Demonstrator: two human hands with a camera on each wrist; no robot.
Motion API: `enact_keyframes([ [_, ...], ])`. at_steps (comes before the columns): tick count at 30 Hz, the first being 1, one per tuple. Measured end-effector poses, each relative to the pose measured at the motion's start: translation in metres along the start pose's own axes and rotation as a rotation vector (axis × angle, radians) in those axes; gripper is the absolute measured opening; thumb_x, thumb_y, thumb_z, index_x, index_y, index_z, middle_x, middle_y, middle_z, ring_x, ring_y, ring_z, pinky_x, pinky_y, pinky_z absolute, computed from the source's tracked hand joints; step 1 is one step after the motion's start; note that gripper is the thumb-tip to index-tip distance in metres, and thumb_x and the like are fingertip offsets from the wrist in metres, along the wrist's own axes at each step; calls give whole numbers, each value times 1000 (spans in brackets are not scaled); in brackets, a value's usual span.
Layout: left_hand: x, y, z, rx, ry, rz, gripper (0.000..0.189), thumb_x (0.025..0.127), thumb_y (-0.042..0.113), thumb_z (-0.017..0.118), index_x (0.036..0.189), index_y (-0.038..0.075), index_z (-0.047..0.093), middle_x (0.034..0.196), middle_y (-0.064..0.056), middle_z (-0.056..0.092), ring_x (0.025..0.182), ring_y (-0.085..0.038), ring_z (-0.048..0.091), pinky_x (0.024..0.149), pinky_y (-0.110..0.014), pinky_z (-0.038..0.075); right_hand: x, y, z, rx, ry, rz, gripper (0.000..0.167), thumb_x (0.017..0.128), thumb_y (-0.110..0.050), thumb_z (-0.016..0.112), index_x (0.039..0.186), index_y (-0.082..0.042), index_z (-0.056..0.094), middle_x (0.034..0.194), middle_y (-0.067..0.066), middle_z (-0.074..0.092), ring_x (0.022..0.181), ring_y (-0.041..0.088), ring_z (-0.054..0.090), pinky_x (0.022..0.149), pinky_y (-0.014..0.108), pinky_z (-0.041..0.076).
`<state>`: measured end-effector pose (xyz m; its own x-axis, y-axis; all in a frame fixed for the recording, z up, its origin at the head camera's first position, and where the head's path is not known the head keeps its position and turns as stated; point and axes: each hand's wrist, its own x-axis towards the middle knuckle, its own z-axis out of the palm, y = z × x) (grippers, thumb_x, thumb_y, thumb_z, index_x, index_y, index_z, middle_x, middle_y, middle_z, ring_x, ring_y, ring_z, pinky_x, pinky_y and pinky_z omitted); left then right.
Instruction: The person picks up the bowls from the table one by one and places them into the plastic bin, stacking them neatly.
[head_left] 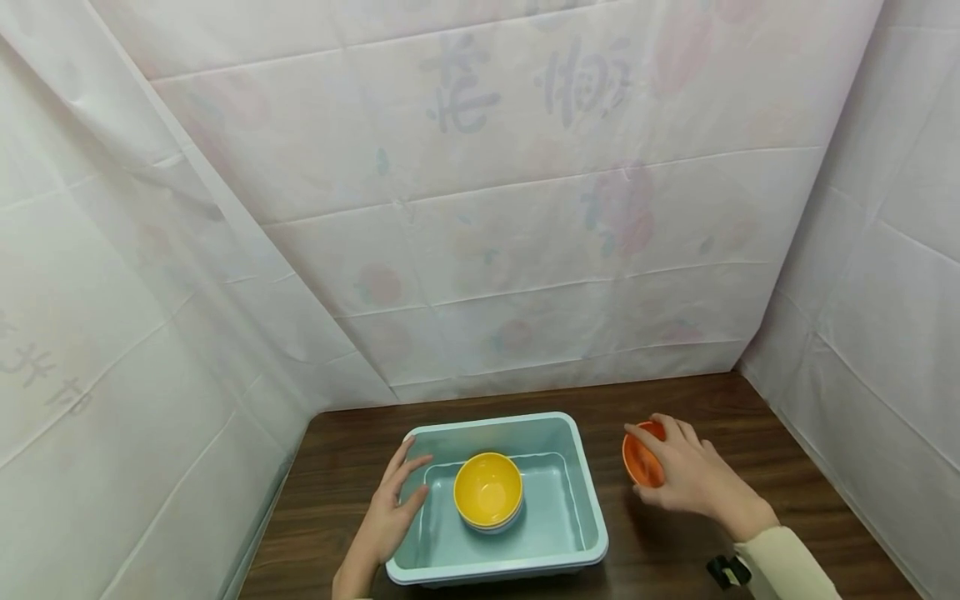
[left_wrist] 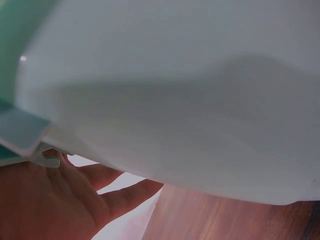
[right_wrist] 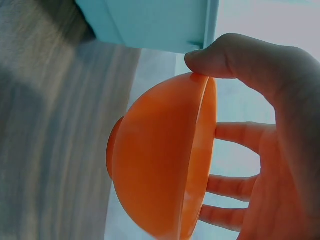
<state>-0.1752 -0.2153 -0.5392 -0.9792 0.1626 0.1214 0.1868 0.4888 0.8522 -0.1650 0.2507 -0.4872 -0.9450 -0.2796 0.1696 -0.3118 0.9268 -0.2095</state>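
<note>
My right hand [head_left: 686, 471] grips an orange bowl [head_left: 642, 457] by its rim, to the right of the light blue basin [head_left: 596, 508]. In the right wrist view the thumb and several fingers span the rim of the bowl [right_wrist: 155, 155], and its round foot points toward the table. Inside the basin a yellow bowl [head_left: 488, 489] sits on top of a small stack, with paler rims showing below it. My left hand [head_left: 386, 517] is at the basin's left wall, fingers spread and overlapping the rim in the head view. The pale basin wall [left_wrist: 175, 135] fills most of the left wrist view.
A dark wooden table [head_left: 322, 500] carries everything. White printed sheets hang behind [head_left: 525, 250], on the left and on the right, enclosing the table on those sides. A black strap-like piece [head_left: 729, 572] shows by the right sleeve.
</note>
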Motion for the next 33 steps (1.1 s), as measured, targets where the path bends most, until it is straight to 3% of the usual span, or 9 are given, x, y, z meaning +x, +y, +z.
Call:
enact_keyframes([
  [33, 2, -1, -1, 13, 1, -22, 42, 101, 13, 66, 142, 14, 60, 173, -3, 19, 159, -39, 14, 121, -69, 20, 33, -32, -43, 6, 63, -57, 82, 79, -50, 80, 152, -24, 52, 147, 24, 45, 128, 49, 49, 89, 70, 49],
])
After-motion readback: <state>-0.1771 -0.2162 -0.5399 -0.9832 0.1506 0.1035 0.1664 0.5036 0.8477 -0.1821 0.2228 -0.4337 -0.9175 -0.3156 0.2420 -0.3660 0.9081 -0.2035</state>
